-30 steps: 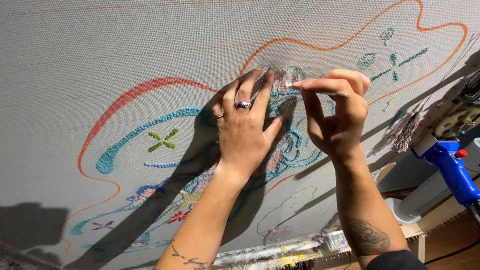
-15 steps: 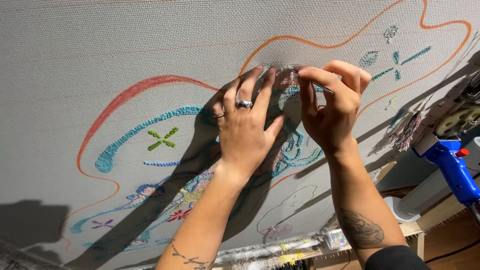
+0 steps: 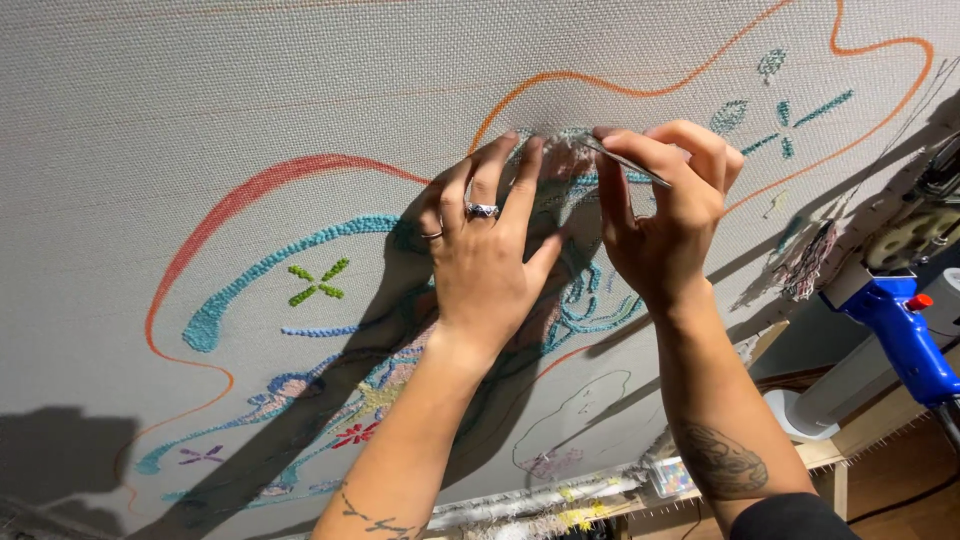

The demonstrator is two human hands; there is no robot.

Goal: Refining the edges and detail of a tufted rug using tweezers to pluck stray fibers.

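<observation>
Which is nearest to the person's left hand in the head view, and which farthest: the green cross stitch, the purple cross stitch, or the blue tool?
From the left hand, flat on the cloth:
1. Green cross stitch, just to its left.
2. Purple cross stitch, lower left, near the cloth's bottom edge.
3. Blue tool, far right, beyond the right hand.

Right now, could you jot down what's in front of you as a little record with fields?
Surface: stretched grey cloth with tufted yarn lines in orange, red and teal
Left hand: flat on the cloth, rings on two fingers
Right hand: pinching a thin metal tool, tip at the cloth
Motif: green cross left of the hands
Nearby: blue tufting gun at right
</observation>
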